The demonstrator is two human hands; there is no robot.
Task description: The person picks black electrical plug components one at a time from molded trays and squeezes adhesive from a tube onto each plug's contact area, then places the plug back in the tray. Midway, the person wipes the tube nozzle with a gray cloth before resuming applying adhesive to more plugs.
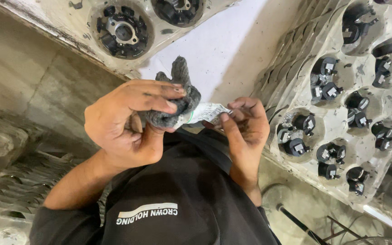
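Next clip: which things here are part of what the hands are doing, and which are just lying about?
In hand:
- left hand, gripping a grey knit glove
- right hand, pinching the glove's white printed cuff

Lying about:
- moulded tray of small black parts, right
- round black wound parts in the upper tray
- white sheet

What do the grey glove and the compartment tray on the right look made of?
Grey glove: knitted fabric, probably cotton; ribbed weave, soft and bunched in the left hand. Tray: thin moulded plastic, it seems; pale, glossy, grimy, formed round pockets holding black parts.
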